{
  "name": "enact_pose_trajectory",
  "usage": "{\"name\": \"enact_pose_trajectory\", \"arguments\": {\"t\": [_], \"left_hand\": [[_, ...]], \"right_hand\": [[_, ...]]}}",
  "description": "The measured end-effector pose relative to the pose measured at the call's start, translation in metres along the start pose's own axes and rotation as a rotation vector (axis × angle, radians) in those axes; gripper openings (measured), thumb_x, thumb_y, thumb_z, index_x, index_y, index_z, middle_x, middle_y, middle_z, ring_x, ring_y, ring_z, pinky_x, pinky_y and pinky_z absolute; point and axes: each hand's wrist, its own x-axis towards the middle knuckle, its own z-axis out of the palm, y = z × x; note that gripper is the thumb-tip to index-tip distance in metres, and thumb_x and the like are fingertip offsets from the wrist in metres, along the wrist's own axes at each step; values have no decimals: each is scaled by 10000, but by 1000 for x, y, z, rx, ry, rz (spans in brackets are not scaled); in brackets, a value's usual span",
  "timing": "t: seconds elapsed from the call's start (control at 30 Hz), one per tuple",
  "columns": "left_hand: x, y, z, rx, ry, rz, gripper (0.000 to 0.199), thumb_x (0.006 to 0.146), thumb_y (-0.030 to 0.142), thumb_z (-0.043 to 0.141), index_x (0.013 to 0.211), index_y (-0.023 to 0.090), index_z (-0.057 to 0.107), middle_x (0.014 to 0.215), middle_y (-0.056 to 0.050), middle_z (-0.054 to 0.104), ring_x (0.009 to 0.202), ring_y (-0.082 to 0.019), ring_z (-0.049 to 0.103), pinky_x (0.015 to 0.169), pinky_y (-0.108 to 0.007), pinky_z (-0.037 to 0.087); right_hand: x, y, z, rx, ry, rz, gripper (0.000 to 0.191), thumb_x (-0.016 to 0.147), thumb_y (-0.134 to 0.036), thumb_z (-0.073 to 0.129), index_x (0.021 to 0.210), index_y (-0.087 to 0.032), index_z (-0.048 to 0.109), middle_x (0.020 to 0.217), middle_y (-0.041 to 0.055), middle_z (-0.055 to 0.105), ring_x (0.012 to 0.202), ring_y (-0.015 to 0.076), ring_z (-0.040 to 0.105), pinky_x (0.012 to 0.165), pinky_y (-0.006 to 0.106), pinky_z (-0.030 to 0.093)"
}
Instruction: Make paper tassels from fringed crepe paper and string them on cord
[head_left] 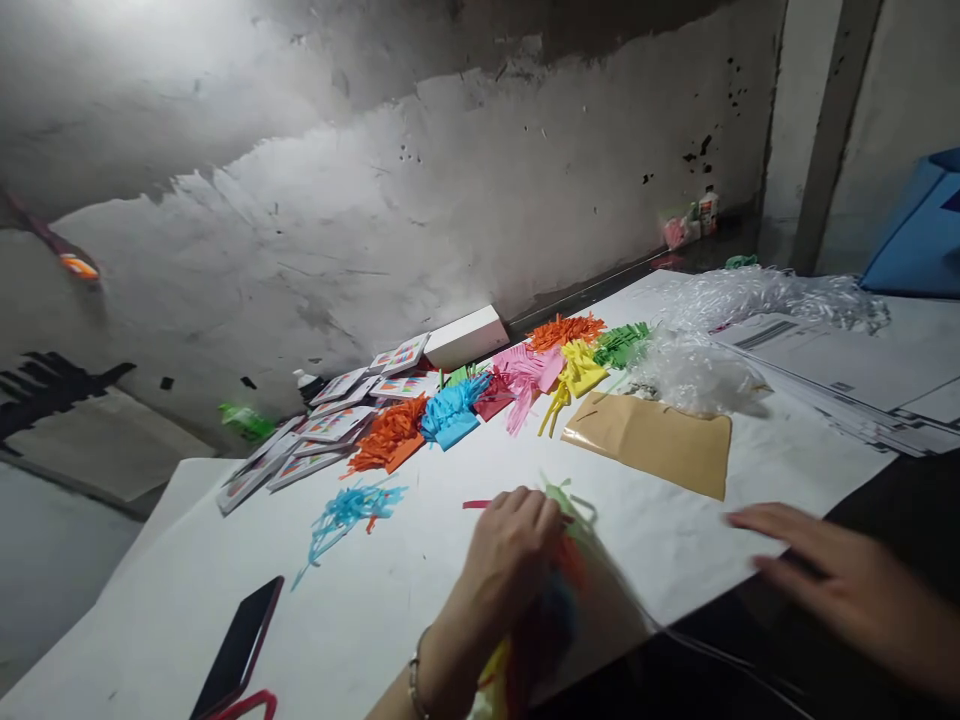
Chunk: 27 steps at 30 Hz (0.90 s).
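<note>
My left hand (514, 545) is closed, back of the hand up, over the near part of the white-covered table. Its fingers grip a bundle of fringed tissue-paper tassels (559, 600); red, pale green, orange, blue and yellow strips stick out around and below the hand. A thin white string (701, 645) runs from the bundle toward the lower right. Off to the right, over the table's near edge, my right hand (832, 575) has its fingers apart and holds nothing; motion blurs it a little. Loose blue paper strips (352, 510) lie to the left.
Fringed paper bundles (454, 410) lie in a row behind, beside several flat packs (330, 425) and a white box (466, 338). A brown envelope (652, 440), clear plastic (697, 370) and stacked printed sheets (855, 365) are rightward. A phone (238, 645) rests front left.
</note>
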Motion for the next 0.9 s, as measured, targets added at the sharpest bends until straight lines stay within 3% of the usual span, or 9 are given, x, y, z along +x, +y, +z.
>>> {"name": "enact_pose_trajectory", "arguments": {"t": [0.07, 0.13, 0.23, 0.37, 0.57, 0.63, 0.7, 0.83, 0.9], "left_hand": [[7, 22, -6, -26, -7, 37, 130, 894, 112, 675, 822, 191, 602, 737, -11, 664, 661, -224, 607, 587, -338, 450], [5, 32, -10, -71, 3, 44, 151, 862, 93, 702, 801, 189, 602, 717, -10, 654, 649, -224, 600, 565, -338, 447], [-10, 31, -8, -258, 71, -48, 141, 875, 121, 710, 801, 189, 610, 801, -34, 676, 684, -205, 615, 580, -311, 465], [-34, 29, 4, -749, 151, -234, 249, 750, 71, 787, 876, 205, 618, 1122, -76, 695, 986, -232, 664, 798, -320, 538], [-54, 45, 9, -1128, 58, -532, 422, 685, -54, 679, 979, 238, 602, 792, 48, 661, 651, -104, 588, 586, -179, 455], [-53, 50, 7, -1213, 111, -483, 499, 731, -21, 721, 1108, 278, 589, 906, 30, 674, 711, -108, 610, 609, -175, 474], [-48, 54, 9, -1245, 217, -364, 580, 769, 61, 797, 1226, 322, 554, 1067, -13, 663, 847, -144, 638, 671, -200, 516], [-43, 60, 23, -1272, 427, -186, 754, 781, 392, 874, 1416, 362, 468, 1299, -102, 584, 1153, -255, 607, 885, -333, 570], [-49, 62, 28, -1336, 488, -274, 883, 697, 575, 867, 1451, 355, 464, 1379, -120, 548, 1286, -322, 547, 1041, -446, 512]], "right_hand": [[14, -37, 32, 144, -218, -120, 518, 918, -572, 663, 1307, -231, 665, 1322, 138, 678, 1228, 327, 623, 1019, 447, 508], [30, -69, 59, 235, -368, -171, 342, 1012, -491, 525, 1045, -206, 710, 1058, 100, 743, 1002, 268, 685, 881, 387, 529], [45, -91, 77, 301, -458, -210, 448, 1076, -457, 382, 773, -209, 600, 764, 19, 667, 730, 181, 628, 686, 289, 472], [41, -87, 72, 502, -524, -207, 438, 1076, -495, 406, 808, -208, 598, 770, -9, 641, 727, 149, 594, 670, 241, 433], [30, -71, 73, 537, -534, -147, 367, 1010, -503, 551, 814, -210, 654, 690, -15, 595, 645, 142, 531, 598, 242, 382], [29, -70, 79, 484, -531, -110, 295, 869, -498, 738, 986, -229, 706, 749, -15, 645, 669, 158, 552, 605, 244, 397], [27, -72, 89, 454, -579, -113, 451, 712, -405, 863, 1100, -244, 699, 856, -12, 701, 715, 175, 587, 634, 246, 417], [18, -80, 112, 391, -692, -172, 162, 754, -290, 712, 725, -208, 575, 673, -42, 618, 585, 131, 516, 525, 242, 314], [15, -79, 118, 374, -658, -190, 235, 829, -318, 605, 665, -207, 480, 634, -37, 562, 570, 125, 482, 515, 241, 304]]}}
